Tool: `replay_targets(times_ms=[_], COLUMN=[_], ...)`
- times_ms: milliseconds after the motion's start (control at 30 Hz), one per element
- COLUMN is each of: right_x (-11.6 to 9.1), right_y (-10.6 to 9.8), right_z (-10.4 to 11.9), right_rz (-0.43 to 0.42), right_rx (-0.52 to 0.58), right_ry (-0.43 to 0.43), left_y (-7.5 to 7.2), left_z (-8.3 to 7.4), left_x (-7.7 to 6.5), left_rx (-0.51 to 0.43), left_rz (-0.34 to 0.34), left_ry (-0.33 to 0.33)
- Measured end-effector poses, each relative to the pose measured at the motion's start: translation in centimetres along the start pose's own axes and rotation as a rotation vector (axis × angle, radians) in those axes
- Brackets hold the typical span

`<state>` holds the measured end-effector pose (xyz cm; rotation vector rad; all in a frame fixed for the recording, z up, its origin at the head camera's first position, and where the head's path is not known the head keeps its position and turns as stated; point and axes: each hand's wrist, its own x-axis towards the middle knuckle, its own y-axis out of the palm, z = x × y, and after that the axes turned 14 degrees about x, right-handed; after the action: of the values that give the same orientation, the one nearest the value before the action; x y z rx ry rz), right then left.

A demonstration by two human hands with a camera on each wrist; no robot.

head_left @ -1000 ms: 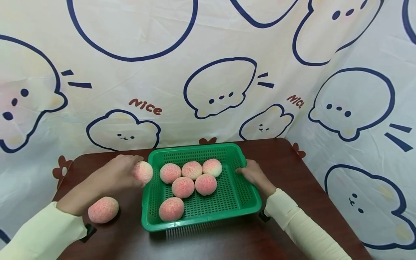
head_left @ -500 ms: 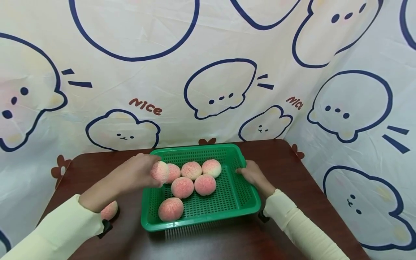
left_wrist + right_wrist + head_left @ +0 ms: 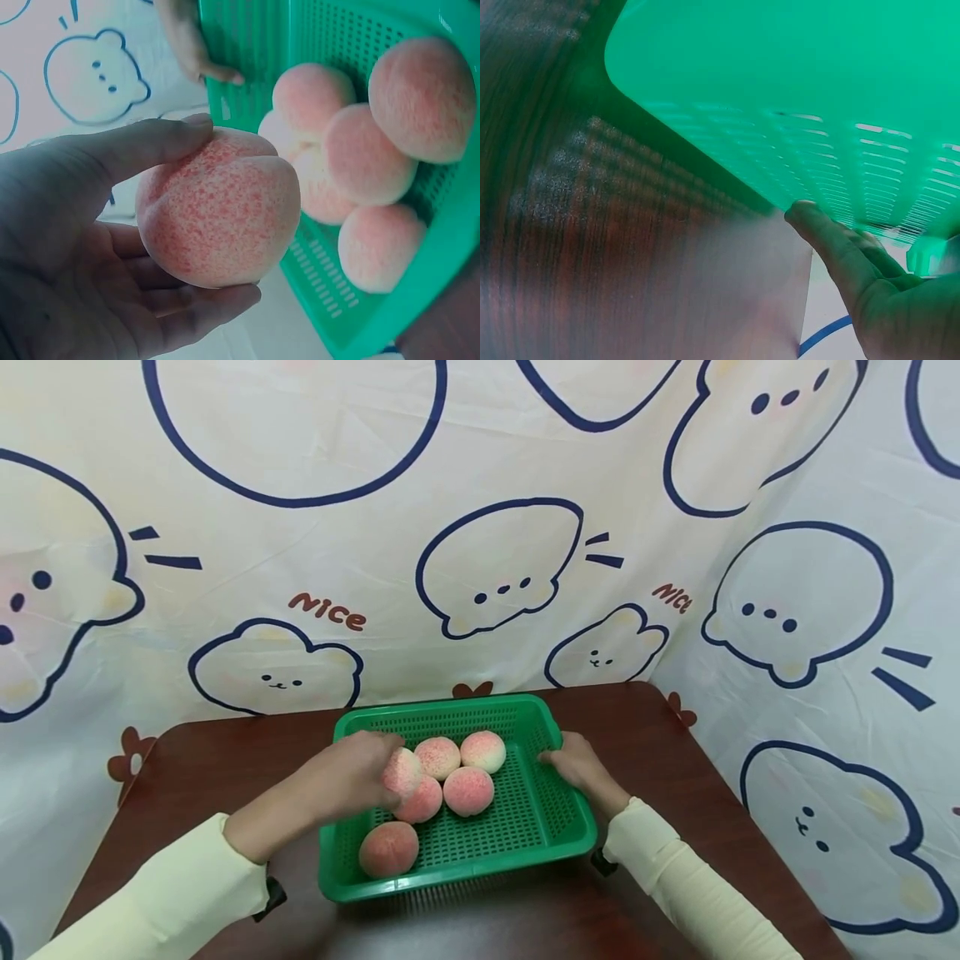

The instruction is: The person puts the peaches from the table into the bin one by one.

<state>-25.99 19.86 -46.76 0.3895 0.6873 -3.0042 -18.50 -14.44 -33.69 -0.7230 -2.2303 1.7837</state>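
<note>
My left hand [image 3: 341, 781] holds a pink, speckled peach [image 3: 221, 214] between thumb and fingers, over the left part of a green plastic basket [image 3: 487, 864]. In the head view the held peach overlaps other peaches behind it. Several peaches lie in the basket, among them one peach [image 3: 468, 792] near its middle and another peach [image 3: 388, 849] in the near left corner. At the basket's right side my right hand [image 3: 585, 768] grips the rim, thumb over the inner side. From below, the right wrist view shows its fingers [image 3: 829, 240] along the slotted outer wall.
The basket stands on a dark brown wooden table [image 3: 247, 752]. Behind and to the right hangs a white cloth [image 3: 390, 552] printed with cartoon outlines. My left forearm covers part of the table's left side.
My left hand has carried the peach rightward, from beside the basket's left rim to above the peaches inside. The loose peach on the table is now hidden behind my left arm. The right hand stays put.
</note>
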Motion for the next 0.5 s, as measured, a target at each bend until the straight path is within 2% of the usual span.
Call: replay_targets(times_ms=[167,500], right_x=[0.0,-0.1], right_y=[-0.1,0.0], right_z=[0.1,-0.1], right_rz=[-0.002,-0.004], right_rx=[-0.013,0.012], right_ry=[-0.012,-0.007], left_y=[0.8,2.6], left_z=[-1.6,-3.9], left_x=[0.3,1.6], left_rx=[0.002,0.041], left_rz=[0.017,0.025], left_ry=[-0.015,0.010])
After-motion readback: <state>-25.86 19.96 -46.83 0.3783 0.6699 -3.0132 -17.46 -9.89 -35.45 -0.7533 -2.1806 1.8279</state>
